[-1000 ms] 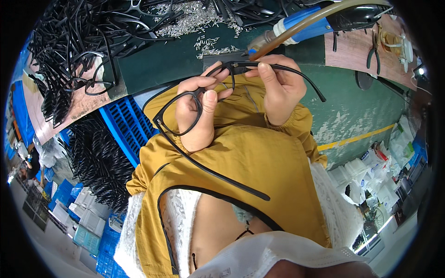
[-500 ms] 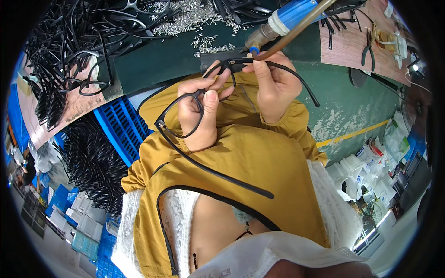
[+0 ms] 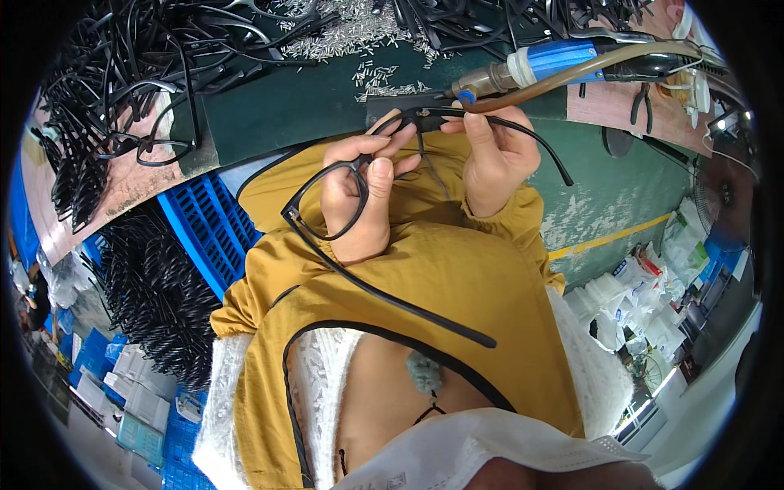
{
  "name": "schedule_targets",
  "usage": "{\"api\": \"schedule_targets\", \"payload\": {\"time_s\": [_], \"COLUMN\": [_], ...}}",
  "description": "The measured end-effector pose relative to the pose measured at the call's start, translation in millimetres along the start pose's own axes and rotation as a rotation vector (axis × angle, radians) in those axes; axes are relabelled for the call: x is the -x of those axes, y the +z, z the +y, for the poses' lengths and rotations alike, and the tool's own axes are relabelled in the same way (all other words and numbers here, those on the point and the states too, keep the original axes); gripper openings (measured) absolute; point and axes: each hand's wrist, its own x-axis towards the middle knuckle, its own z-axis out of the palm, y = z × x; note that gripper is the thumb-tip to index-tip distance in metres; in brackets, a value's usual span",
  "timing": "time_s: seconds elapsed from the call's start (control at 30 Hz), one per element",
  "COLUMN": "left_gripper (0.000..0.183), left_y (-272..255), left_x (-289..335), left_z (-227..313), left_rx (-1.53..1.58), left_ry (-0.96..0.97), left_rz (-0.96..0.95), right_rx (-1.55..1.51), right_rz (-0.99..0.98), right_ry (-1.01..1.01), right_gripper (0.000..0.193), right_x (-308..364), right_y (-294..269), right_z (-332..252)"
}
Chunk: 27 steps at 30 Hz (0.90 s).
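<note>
At the near edge of the surface [image 3: 135,193], in front of the dark green mat [image 3: 273,110], we have the black glasses frame [image 3: 366,194] lifted over the mustard apron [image 3: 433,253]; our left hand [image 3: 371,214] grasps it about the bridge, thumb on the near side, fingers curled behind; our right hand [image 3: 501,167] pinches one temple arm near its hinge between thumb and fingers; that arm runs on past the hand to the right, the other slants down across the apron, contact with the cloth we can't tell; the blue power tool [image 3: 563,61] with its brown hose [image 3: 604,69] lies just beyond our right hand, nose pointing left; whether its tip meets the frame we can't tell; past the mat's bare strip we see heaped small metal pins [image 3: 359,33], with a tangle of black frame parts [image 3: 122,82] to their left; pliers [image 3: 641,106] at right; below the surface on the left, a blue crate [image 3: 208,229] beside a mass of black temple arms [image 3: 159,302].
</note>
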Motion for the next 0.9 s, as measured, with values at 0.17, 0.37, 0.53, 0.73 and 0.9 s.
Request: {"api": "schedule_targets", "payload": {"time_s": [0.17, 0.37, 0.53, 0.73, 0.9], "left_gripper": [0.026, 0.027, 0.025, 0.024, 0.025], "left_y": [2, 2, 4, 9, 0], "left_x": [1, 0, 1, 2, 0], "left_z": [0, 2, 4, 4, 9], "left_rx": [-0.026, -0.012, -0.073, -0.102, 0.104], "left_ry": [0.029, 0.004, 0.044, 0.029, -0.059], "left_rz": [-0.021, -0.014, -0.049, -0.025, -0.060], "right_rx": [0.161, 0.126, 0.093, 0.306, 0.107], "right_rz": [-0.077, -0.095, -0.027, -0.142, -0.091], "right_ry": [-0.078, 0.035, 0.002, -0.224, -0.032], "right_gripper": [0.010, 0.007, 0.007, 0.005, 0.007], "right_x": [-4, -10, -7, -11, -11], "right_y": [-3, -6, -1, -3, -1], "right_z": [-8, -12, -6, -5, -4]}}
